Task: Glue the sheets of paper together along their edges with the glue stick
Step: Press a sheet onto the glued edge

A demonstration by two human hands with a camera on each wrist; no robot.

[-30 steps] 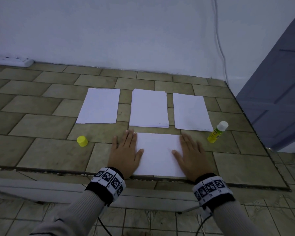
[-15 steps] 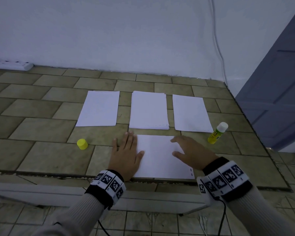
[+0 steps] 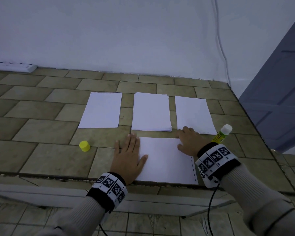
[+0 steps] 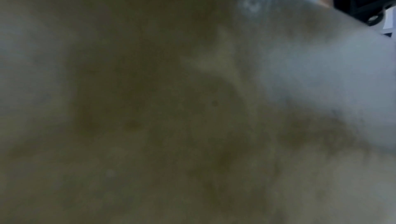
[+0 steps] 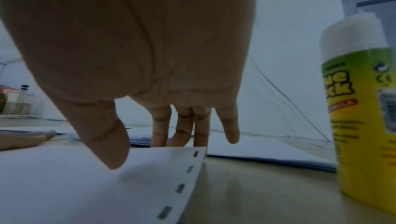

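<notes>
White near sheet (image 3: pixel 163 160) has dark dashes along its 3 o'clock edge. Glue stick (image 3: pixel 222 134): yellow-green label, white top. Yellow cap (image 3: pixel 84 146) at 9 o'clock. Olive-tan tiles (image 3: pixel 46 132); black-and-white checkered wristbands (image 3: pixel 215 156).
</notes>
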